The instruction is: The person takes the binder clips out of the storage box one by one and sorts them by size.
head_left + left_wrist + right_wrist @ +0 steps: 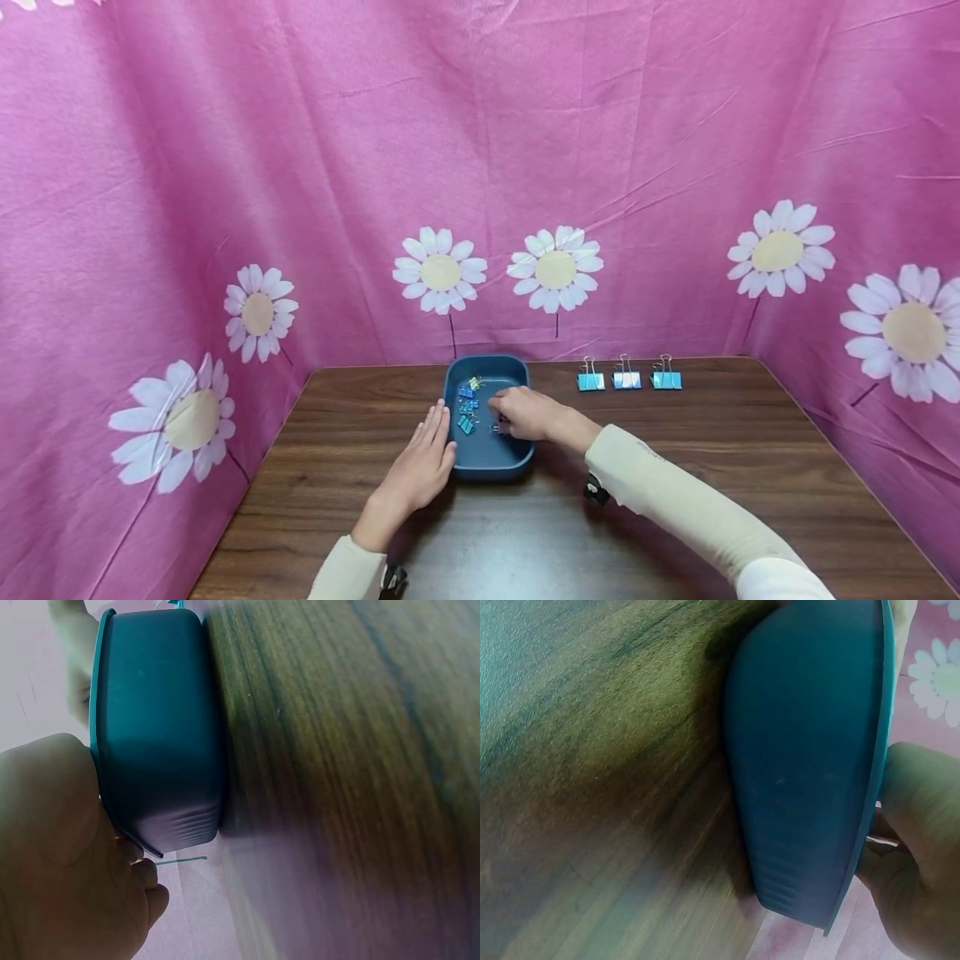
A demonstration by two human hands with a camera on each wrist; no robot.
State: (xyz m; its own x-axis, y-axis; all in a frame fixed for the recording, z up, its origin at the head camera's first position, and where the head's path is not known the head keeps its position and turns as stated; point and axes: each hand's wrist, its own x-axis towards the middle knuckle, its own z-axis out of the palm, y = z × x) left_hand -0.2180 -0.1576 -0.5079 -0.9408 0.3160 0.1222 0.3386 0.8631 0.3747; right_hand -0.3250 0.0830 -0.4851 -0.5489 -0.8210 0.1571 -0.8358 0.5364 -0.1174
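Note:
A dark blue tray (pixel 487 462) stands on the table, its outer wall (pixel 157 712) filling much of the left wrist view. My left hand (pixel 420 462) lies along the tray's left side with straight fingers at the rim. Over the right rim reaches my right hand (pixel 528 412), its fingers curled and pointing down inside. They pinch a small binder clip (pixel 495 429) low in the tray; the fingers hide most of it. Left of it, several small binder clips (pixel 468 406) in yellow, blue and teal lie in a rough column.
Three larger light blue binder clips (pixel 626 381) stand in a row at the back right of the wooden table (pixel 675 467), wire handles up. Behind the table's back edge hangs a pink curtain (pixel 495 150) with white daisies, also along both sides.

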